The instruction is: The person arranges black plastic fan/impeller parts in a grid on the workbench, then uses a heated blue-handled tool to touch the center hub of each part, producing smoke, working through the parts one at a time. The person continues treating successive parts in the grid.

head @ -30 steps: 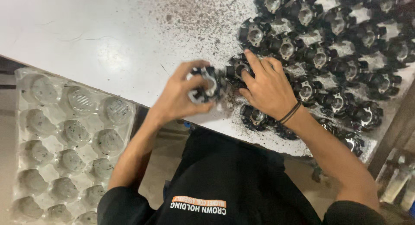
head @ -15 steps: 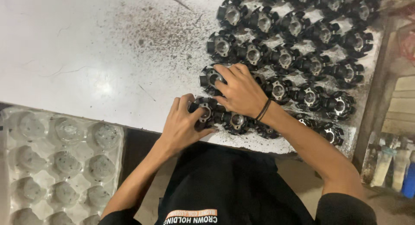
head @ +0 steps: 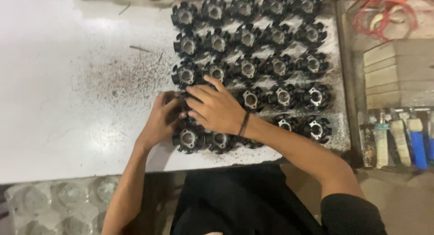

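Both hands meet over a black finned part (head: pixel 187 109) in the left column of the grid of black finned parts (head: pixel 253 58) on the white tabletop (head: pixel 68 104). The left hand (head: pixel 160 119) cups it from the left, the right hand (head: pixel 217 109) lies across it with fingers (head: pixel 199 92) slightly spread; whether either hand truly clamps it I cannot tell. Done well, I judge, the part seats squarely in line with its row, just beside its neighbours, clear of the dark grit (head: pixel 117 81) to the left.

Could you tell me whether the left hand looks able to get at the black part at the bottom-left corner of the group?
Probably yes: the left hand lies just above that corner part, with bare table beside it.
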`<state>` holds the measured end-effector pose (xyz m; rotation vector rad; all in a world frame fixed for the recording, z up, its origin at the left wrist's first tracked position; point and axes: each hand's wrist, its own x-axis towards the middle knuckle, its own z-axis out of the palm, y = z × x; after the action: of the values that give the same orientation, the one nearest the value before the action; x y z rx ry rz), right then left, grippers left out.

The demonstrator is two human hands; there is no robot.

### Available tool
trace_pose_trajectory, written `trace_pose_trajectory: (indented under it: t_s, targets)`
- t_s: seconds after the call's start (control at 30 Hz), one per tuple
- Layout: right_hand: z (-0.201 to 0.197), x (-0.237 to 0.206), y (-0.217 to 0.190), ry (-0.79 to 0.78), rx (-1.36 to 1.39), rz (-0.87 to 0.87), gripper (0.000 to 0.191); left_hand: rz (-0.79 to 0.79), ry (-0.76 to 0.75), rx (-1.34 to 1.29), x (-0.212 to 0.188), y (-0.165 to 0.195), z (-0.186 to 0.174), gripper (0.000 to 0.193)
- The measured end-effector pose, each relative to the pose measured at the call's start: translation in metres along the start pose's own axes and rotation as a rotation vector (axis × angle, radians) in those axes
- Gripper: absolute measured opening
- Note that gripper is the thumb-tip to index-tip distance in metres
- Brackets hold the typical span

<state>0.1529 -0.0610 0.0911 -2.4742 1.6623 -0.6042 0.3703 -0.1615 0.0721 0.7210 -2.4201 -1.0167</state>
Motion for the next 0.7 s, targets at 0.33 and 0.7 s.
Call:
trace_pose_trajectory:
  t_s: [0.33, 0.7]
  targets:
    - [-0.080, -0.084, 0.081, 0.154, -0.132, 0.235, 0.039, 0.210, 0.041, 0.476, 0.107, 0.009, 0.022, 0.067]
    - [-0.208, -0.372, 0.108, 0.642, -0.841, 0.952, 0.024, 0.222, 0.054, 0.630, 0.192, -0.016, 0.051, 0.079]
